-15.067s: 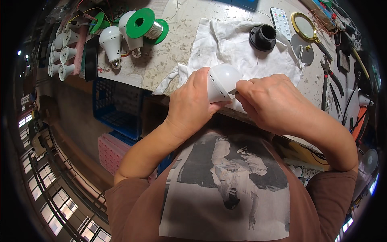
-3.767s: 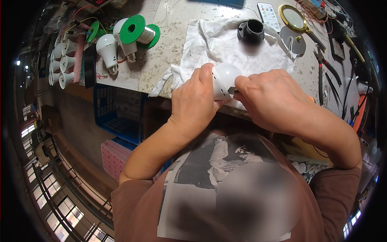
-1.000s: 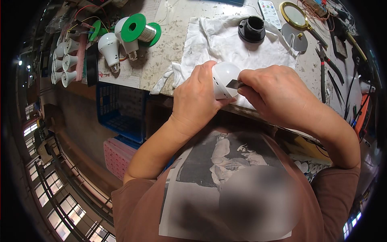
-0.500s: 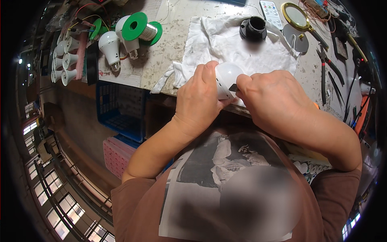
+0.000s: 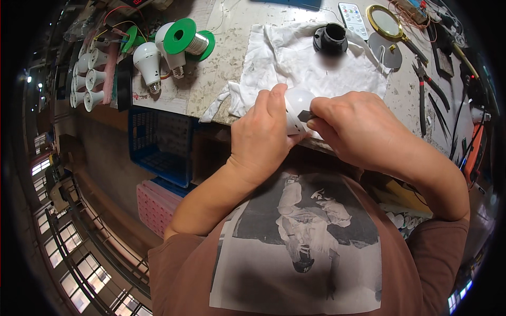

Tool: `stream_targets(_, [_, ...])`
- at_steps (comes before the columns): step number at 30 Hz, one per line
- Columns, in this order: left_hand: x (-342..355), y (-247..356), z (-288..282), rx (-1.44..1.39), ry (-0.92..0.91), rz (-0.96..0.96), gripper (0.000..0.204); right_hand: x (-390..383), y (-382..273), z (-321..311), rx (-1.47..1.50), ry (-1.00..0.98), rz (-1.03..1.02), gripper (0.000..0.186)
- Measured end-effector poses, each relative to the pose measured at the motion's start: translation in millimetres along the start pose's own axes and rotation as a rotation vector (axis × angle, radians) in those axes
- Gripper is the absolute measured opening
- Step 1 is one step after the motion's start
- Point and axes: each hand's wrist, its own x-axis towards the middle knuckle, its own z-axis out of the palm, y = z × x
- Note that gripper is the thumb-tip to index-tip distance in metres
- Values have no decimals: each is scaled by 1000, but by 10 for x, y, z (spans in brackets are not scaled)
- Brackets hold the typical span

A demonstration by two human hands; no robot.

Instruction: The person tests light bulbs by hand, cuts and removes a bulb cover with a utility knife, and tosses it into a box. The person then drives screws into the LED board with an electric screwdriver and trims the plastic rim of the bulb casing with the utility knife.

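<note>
There is a single view, taken from a wide fisheye camera worn on the person's head and looking steeply down past the chest. It sits close above the left hand (image 5: 262, 141) and right hand (image 5: 354, 129), which meet near the middle of the picture at the near edge of the table (image 5: 232, 47). The table fills the far, upper part, and its straight edges bend toward the rim. The person's shirt fills the near, lower part. At far left the floor and windows curve away, well below.
</note>
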Motion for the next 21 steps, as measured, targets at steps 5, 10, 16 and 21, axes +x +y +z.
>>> stream_targets(5, [31,-101,55,-73,-24,14,90,24,10,-8,44,-27,31,19])
stream_targets(10, [42,-127,28,-185,-67,-108,84,4,25,-36,134,4,30,20])
stream_targets(16, [41,-121,41,-119,-25,-35,88,15,24,5,34,42,25,20])
stream_targets(21, [45,-119,53,-123,-36,-39,88,14,23,10,16,10,34,18])
